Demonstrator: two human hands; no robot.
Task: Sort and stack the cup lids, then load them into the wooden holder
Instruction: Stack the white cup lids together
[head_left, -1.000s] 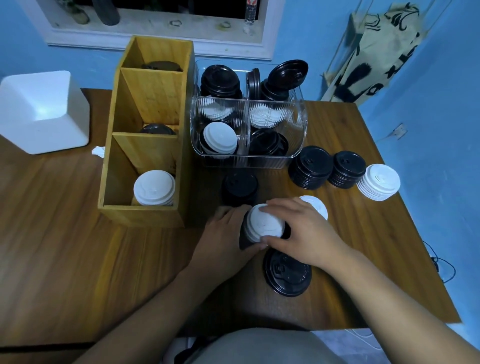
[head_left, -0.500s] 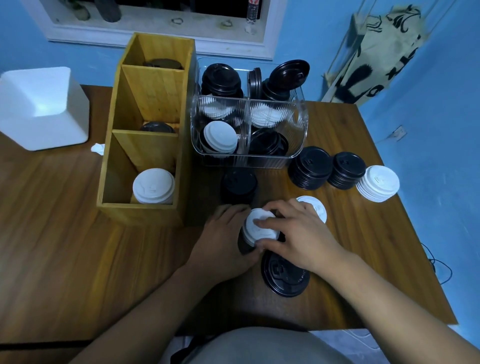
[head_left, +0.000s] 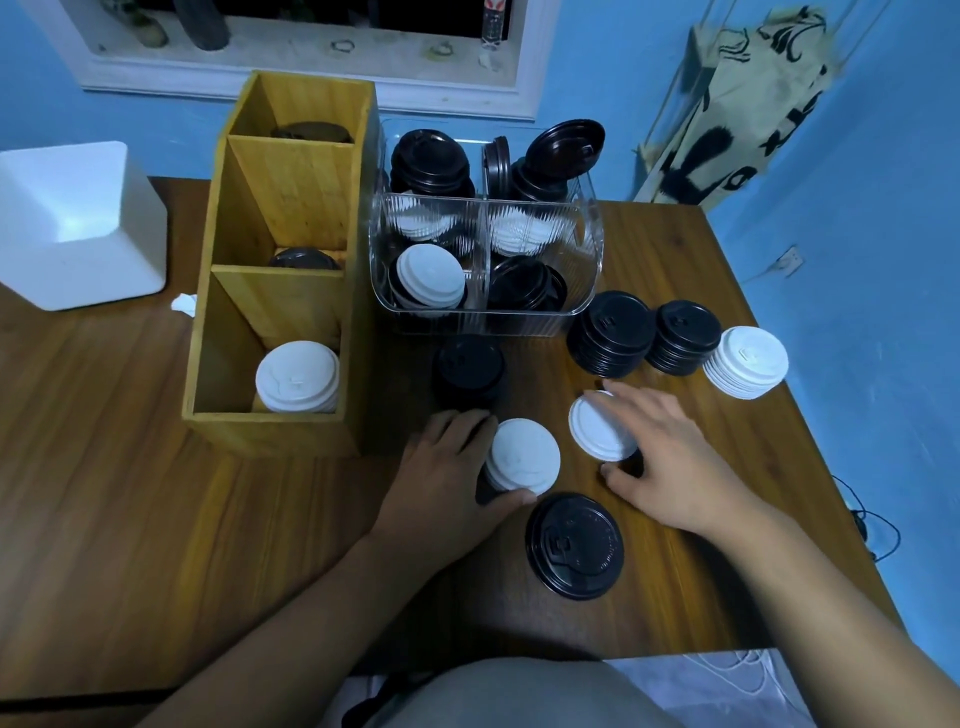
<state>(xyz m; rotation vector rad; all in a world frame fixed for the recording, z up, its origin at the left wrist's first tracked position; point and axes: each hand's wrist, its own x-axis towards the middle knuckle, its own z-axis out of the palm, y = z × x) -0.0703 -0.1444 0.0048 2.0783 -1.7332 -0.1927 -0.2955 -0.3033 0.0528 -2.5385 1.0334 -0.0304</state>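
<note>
Head view, down onto bench (head_left: 104, 493). Upper left of frame: holder (head_left: 270, 434), long axis running away toward top of frame, white stack (head_left: 297, 376) seated in nearest compartment. Centre: held stack (head_left: 524, 457), white on top, gripped by left hand (head_left: 447, 478), fingers curled round far side, thumb on near edge. Just right of that: loose lid (head_left: 597, 431), white, flat on bench, under right hand (head_left: 670, 457), fingers spread and nearly straight across it, thumb just beside lower rim, no clear pinch. Likely next: loose lid carried leftward onto held stack, right hand nearer. Holder up and left of left hand, well apart from right.
</note>
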